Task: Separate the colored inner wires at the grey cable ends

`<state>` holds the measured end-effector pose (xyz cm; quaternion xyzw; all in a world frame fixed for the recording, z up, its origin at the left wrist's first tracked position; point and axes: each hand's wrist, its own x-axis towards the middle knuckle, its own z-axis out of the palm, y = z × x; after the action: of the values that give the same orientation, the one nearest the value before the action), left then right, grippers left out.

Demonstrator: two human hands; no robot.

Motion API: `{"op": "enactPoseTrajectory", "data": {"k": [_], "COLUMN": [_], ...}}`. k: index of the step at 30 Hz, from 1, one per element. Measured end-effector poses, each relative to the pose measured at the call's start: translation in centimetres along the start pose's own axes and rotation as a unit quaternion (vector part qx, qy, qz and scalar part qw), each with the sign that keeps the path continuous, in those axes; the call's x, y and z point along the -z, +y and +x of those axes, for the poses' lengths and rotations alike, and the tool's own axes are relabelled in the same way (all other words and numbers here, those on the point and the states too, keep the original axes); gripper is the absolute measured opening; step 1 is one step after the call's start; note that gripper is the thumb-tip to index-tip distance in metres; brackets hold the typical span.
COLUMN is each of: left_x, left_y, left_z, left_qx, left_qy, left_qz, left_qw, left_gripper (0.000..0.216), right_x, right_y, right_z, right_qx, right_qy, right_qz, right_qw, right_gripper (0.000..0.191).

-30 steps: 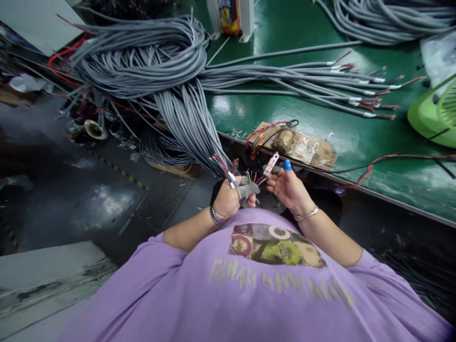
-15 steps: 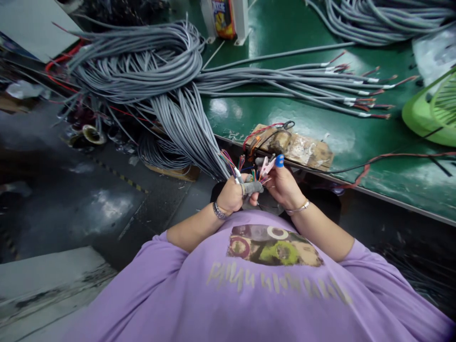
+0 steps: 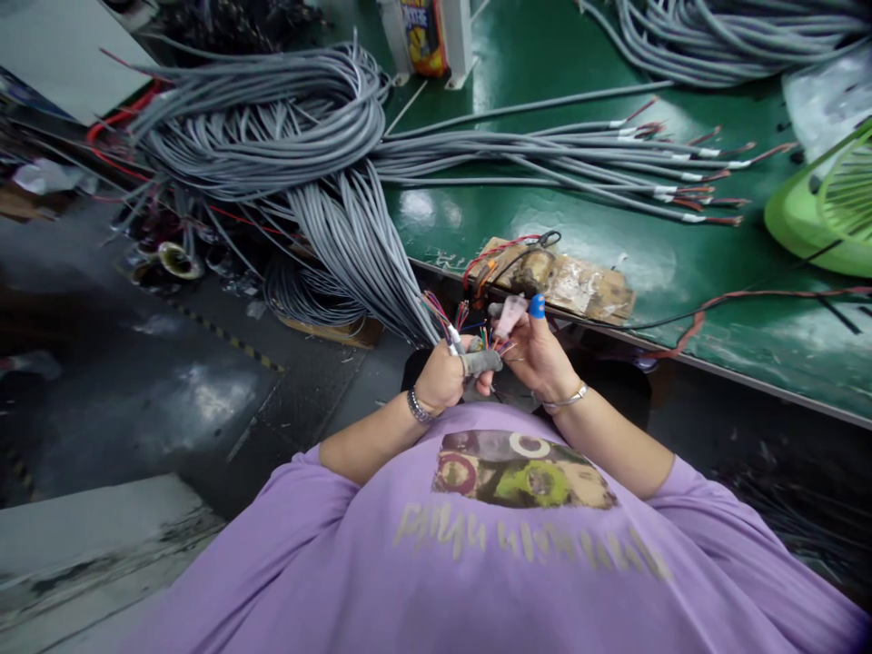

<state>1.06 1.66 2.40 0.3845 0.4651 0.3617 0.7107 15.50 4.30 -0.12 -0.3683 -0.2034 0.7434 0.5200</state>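
My left hand (image 3: 441,374) is closed around a grey cable end, in front of my belly. Its thumb looks wrapped in grey covering. Thin coloured wires (image 3: 486,338) fan out of the cable towards my right hand (image 3: 538,356), which has a blue cover on the thumb. Between the right thumb and fingers is a small pink clip-like tool (image 3: 512,313), pinched right by the wire ends; its exact kind is blurred. Beside the left hand rise more cable ends with white sleeves (image 3: 455,334) and coloured wires.
On the green table (image 3: 436,222) lie a large coil of grey cables (image 3: 265,118) and a row of stripped cable ends (image 3: 681,186). A taped wooden block (image 3: 572,286) sits at the near edge. A green fan (image 3: 817,204) stands right; cables hang down left (image 3: 364,250).
The pink tool has turned slightly and its two arms now look closer together. Both hands stay in nearly the same place, and the cable remains in my left hand.
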Motion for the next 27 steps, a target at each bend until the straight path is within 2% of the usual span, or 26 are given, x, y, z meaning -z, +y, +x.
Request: {"op": "enactPoseTrajectory", "data": {"k": [6,10,12,18,24,27], "left_x": [0.0,-0.5,-0.7,-1.3,-1.5,-1.4], "left_y": [-1.0,-1.4,-1.5,-1.6,-1.8,-2.0], "left_z": [-1.3,-1.4,-1.1,-0.5,-0.1,0.0], "left_qx": [-0.047,-0.070,-0.074,-0.083,-0.087,-0.092], "left_qy": [0.033,0.054,0.066,0.073,0.087,0.087], "left_qz": [-0.014,-0.002,0.003,-0.017,-0.020,-0.014], "left_qw": [0.998,0.996,0.995,0.994,0.992,0.992], "left_gripper": [0.037,0.036,0.037,0.034,0.037,0.037], "right_x": [0.4,0.4,0.4,0.6,0.2,0.1], "right_y": [-0.4,-0.6,-0.4,0.2,0.2,0.2], "right_z": [-0.4,-0.5,-0.4,0.3,0.6,0.8], "right_qx": [-0.043,-0.011,0.015,0.010,-0.051,-0.048], "right_qy": [-0.036,-0.029,-0.022,-0.034,-0.124,-0.125], "right_qz": [0.016,-0.004,-0.010,0.006,0.035,0.049], "right_qw": [0.998,1.000,1.000,0.999,0.990,0.990], "right_gripper": [0.063,0.044,0.041,0.055,0.065,0.062]}}
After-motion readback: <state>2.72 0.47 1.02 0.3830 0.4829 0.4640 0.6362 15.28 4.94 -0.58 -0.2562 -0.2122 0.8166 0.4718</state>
